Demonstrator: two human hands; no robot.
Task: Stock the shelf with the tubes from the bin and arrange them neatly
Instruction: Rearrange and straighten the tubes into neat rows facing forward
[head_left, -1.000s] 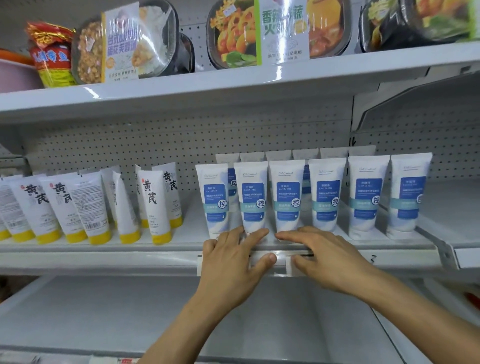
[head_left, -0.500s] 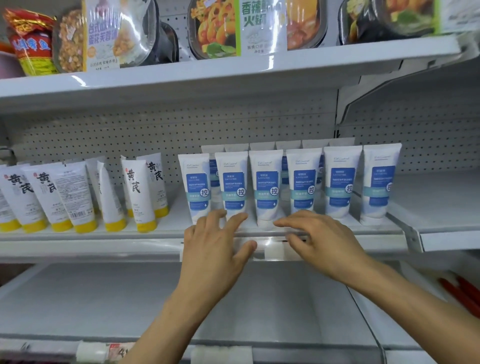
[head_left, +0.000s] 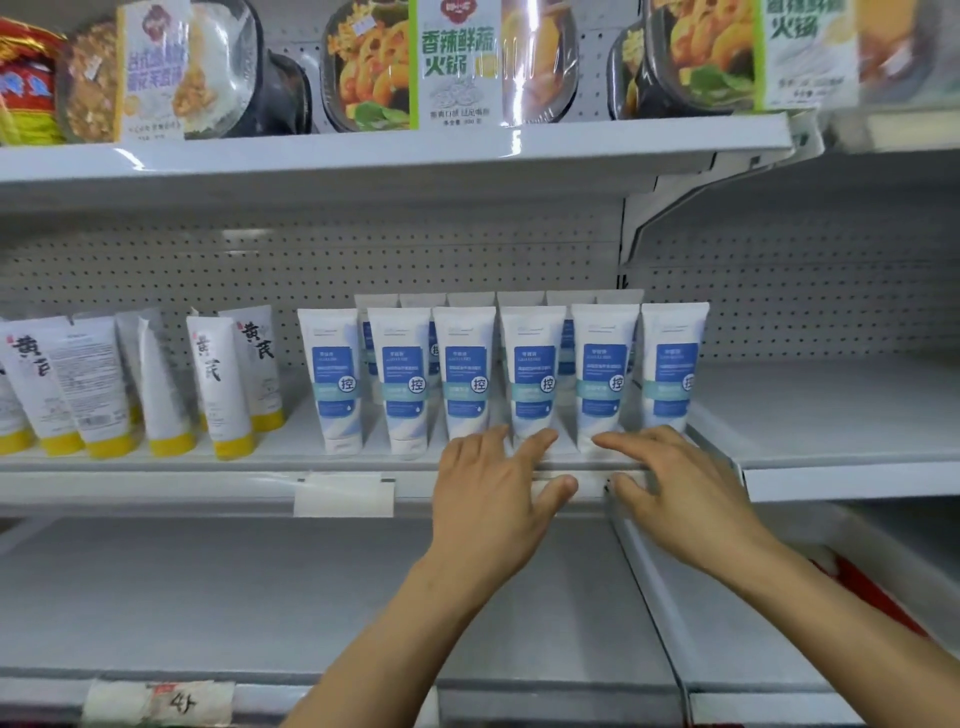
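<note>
Blue-label tubes (head_left: 532, 374) stand cap-down in rows; left hand (head_left: 493, 499) and right hand (head_left: 680, 493), fingers straight, empty, apparently square their bases.

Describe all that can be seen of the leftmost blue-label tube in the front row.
The leftmost blue-label tube is white, seemingly soft plastic, crimped flat on top, with a white cap below. It bears a blue label, a teal band and a round badge. It stands upright on its cap near the front of the middle shelf, slightly apart from the next tube. Neither the left hand nor the right hand touches it.
</note>
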